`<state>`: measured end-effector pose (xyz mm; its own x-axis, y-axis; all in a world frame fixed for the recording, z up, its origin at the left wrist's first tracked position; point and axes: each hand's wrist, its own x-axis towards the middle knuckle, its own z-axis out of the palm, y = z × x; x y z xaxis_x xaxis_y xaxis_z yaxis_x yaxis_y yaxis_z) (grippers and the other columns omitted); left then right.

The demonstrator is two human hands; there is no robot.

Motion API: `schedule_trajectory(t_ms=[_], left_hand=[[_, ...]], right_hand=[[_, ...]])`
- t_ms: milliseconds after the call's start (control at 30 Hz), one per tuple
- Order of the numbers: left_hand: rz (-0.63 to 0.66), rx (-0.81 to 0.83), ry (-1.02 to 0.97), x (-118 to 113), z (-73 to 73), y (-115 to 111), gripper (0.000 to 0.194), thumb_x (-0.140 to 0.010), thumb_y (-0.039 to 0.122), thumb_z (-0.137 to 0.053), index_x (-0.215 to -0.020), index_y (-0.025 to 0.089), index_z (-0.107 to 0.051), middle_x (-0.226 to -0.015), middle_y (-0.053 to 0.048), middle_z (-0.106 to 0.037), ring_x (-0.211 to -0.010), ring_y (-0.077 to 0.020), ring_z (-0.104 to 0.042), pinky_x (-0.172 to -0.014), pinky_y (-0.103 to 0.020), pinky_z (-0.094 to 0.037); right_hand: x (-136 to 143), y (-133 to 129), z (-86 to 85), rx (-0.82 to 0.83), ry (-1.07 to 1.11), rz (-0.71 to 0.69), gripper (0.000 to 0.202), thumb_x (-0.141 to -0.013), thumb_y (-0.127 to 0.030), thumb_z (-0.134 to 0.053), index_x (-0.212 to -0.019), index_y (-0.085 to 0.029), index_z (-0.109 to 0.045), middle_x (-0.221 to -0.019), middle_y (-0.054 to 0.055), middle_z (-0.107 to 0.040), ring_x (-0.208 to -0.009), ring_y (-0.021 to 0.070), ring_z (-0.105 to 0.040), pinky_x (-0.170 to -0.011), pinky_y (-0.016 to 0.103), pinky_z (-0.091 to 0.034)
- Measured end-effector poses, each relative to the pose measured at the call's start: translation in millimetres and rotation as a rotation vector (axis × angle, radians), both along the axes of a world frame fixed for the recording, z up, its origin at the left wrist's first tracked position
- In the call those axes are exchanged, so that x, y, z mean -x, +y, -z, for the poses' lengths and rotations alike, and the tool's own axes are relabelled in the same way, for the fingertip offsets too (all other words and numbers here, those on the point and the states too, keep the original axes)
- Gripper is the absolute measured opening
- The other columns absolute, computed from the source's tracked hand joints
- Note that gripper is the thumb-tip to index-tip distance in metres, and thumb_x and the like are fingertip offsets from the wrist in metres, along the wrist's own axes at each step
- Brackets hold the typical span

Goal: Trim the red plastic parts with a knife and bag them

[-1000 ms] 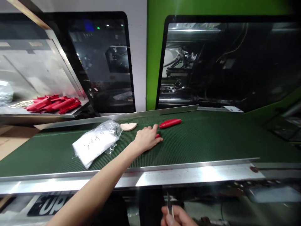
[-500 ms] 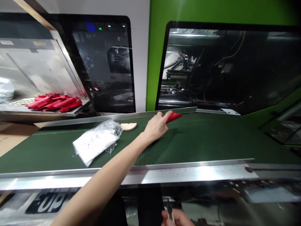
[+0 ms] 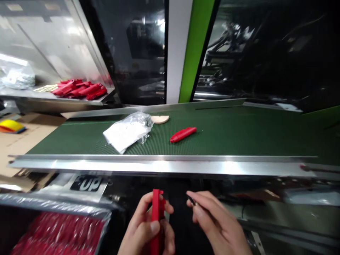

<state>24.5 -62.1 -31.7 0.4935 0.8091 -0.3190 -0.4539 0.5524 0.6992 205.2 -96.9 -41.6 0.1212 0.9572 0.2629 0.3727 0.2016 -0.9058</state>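
Observation:
Below the conveyor's front rail, my left hand point(image 3: 142, 226) grips a long red plastic part point(image 3: 155, 209), held upright with small tabs on its right side. Across a short gap to the right, my right hand point(image 3: 216, 221) pinches a small slim tool point(image 3: 191, 200) with a dark tip; its exact kind is hard to make out, and the fingers cover the rest. The two hands are apart. Another red plastic piece point(image 3: 183, 134) lies on the green conveyor belt point(image 3: 239, 136), beyond the hands.
On the belt lie a white plastic-wrapped packet point(image 3: 124, 132) and a pale half-round piece point(image 3: 160, 119). A metal rail point(image 3: 148, 165) runs along the front. Red parts point(image 3: 79, 88) are piled on a shelf at left. A lined box point(image 3: 63, 230) of red parts stands lower left.
My left hand has drawn back from the belt to below the rail and now holds a red part. A red piece shows on the belt. My right hand has risen further into view.

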Motion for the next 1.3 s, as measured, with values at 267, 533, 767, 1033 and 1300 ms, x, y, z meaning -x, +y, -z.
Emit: schedule_trajectory(t_ms=[267,533,767,1033,1300], left_hand=[[-0.127,0.173,0.077,8.2,-0.1,-36.9,0.026,-0.087,0.036,-0.053,-0.104,0.018,-0.058,-0.07,-0.002,-0.062,-0.044,-0.0093,-0.05,-0.04,-0.016,-0.036],[-0.218,0.201,0.125,11.4,-4.7,-44.7,0.03,-0.085,0.037,-0.059,-0.107,0.017,-0.057,-0.07,-0.001,-0.06,-0.052,-0.013,-0.055,-0.044,-0.019,-0.041],[-0.216,0.183,0.119,11.1,-6.7,-48.0,0.03,-0.083,0.038,-0.061,-0.105,0.017,-0.059,-0.093,-0.005,-0.065,-0.054,-0.0111,-0.056,-0.043,-0.019,-0.04],[-0.187,0.22,0.166,12.0,-8.0,-48.6,0.03,-0.084,0.037,-0.058,-0.107,0.018,-0.055,-0.081,-0.003,-0.062,-0.053,-0.0116,-0.054,-0.043,-0.019,-0.037],[-0.147,0.193,0.242,13.0,-10.2,-43.9,0.033,-0.088,0.039,-0.052,-0.112,0.016,-0.054,-0.06,0.001,-0.053,-0.051,-0.0104,-0.046,-0.047,-0.019,-0.031]], right_hand=[[16.0,-2.2,-25.8,-0.368,-0.521,-0.198,0.039,-0.086,0.005,-0.05,-0.119,-0.011,-0.064,-0.11,0.009,-0.064,-0.101,0.0158,-0.059,-0.088,0.029,-0.051],[26.5,-9.5,-31.2,-0.364,-0.681,-0.227,0.037,-0.085,0.002,-0.052,-0.118,-0.008,-0.064,-0.111,0.014,-0.063,-0.099,0.0237,-0.057,-0.078,0.04,-0.049],[27.8,-8.1,-32.4,-0.351,-0.677,-0.228,0.038,-0.084,0.003,-0.053,-0.118,-0.008,-0.065,-0.111,0.014,-0.063,-0.097,0.023,-0.057,-0.077,0.039,-0.049],[25.0,-10.0,-28.1,-0.357,-0.686,-0.235,0.038,-0.084,0.004,-0.053,-0.118,-0.007,-0.065,-0.11,0.014,-0.064,-0.097,0.0237,-0.057,-0.077,0.04,-0.047],[24.4,-12.2,-29.1,-0.336,-0.7,-0.282,0.034,-0.086,-0.001,-0.053,-0.117,-0.01,-0.067,-0.108,0.011,-0.067,-0.093,0.0232,-0.058,-0.075,0.039,-0.048]])
